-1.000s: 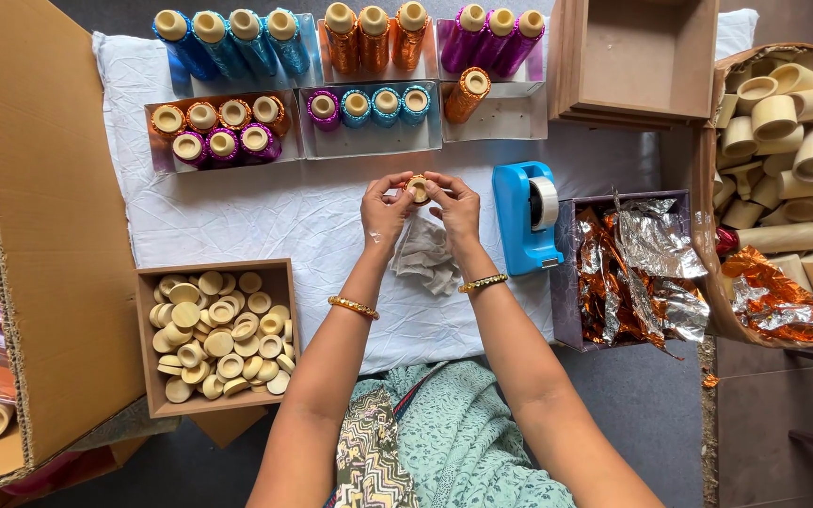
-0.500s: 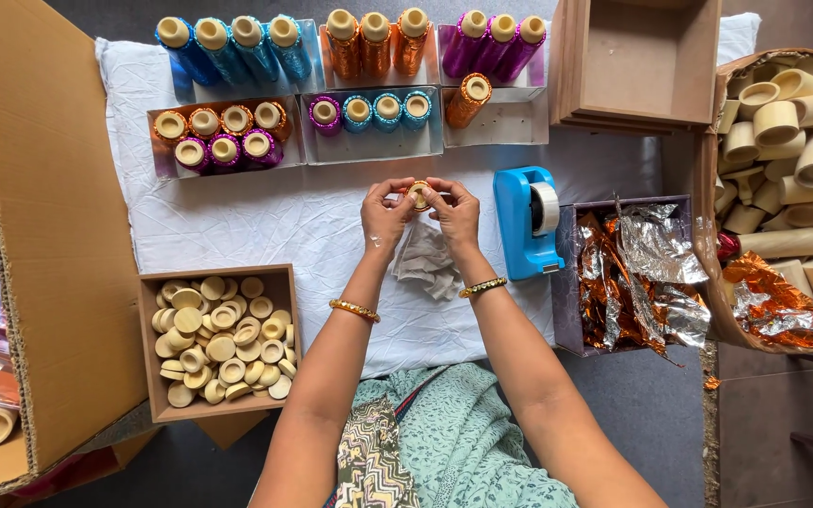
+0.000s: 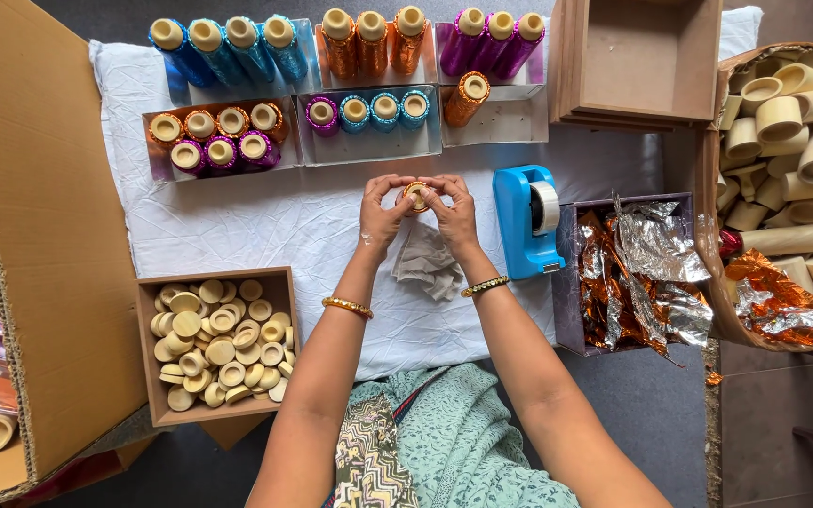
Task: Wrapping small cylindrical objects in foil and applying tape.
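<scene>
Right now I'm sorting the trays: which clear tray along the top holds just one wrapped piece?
The clear tray farthest right, below the purple tubes: only one orange-wrapped piece lies in it, while the other trays hold several.

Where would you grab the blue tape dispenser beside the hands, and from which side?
Probably from above, fingers across the two long flat sides of the blue plastic tape dispenser, at its middle. It lies lengthwise away from the person, the white tape roll bulges on its right, and the box of crumpled foil sheets crowds that side.
</scene>
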